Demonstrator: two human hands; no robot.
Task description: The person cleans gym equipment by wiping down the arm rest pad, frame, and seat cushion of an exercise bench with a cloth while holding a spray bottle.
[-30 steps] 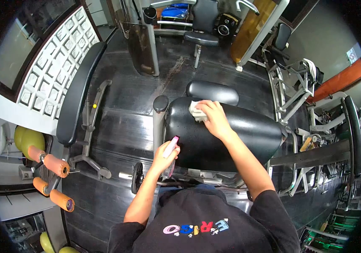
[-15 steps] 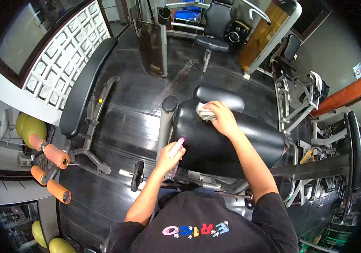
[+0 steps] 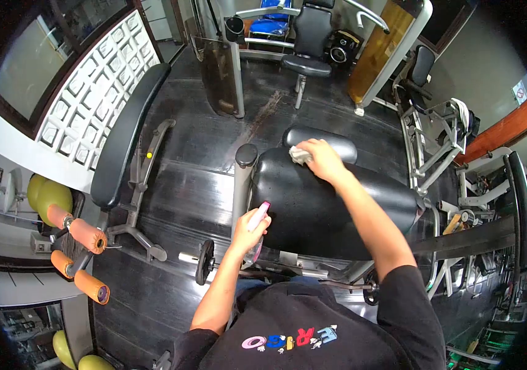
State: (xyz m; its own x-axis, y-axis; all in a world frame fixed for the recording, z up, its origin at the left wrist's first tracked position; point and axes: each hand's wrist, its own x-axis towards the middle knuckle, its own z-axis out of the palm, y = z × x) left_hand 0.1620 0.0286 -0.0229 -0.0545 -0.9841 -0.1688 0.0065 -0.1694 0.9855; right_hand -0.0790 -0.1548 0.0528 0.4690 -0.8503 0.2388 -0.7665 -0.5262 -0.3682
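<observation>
Cloth is bunched in the right hand, whose fingers hide part of it, at the far edge of the black pad. Nearer the body, the left hand grips a pink bottle, its middle covered. Upside-down letters on the shirt read ERIGO; the wall sign is illegible.

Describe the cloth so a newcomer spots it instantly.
Find the big black pad before the person. Near its far left corner, the right hand grips the cloth, a crumpled whitish wad, unlike the pink-tipped bottle in the left hand.
</observation>
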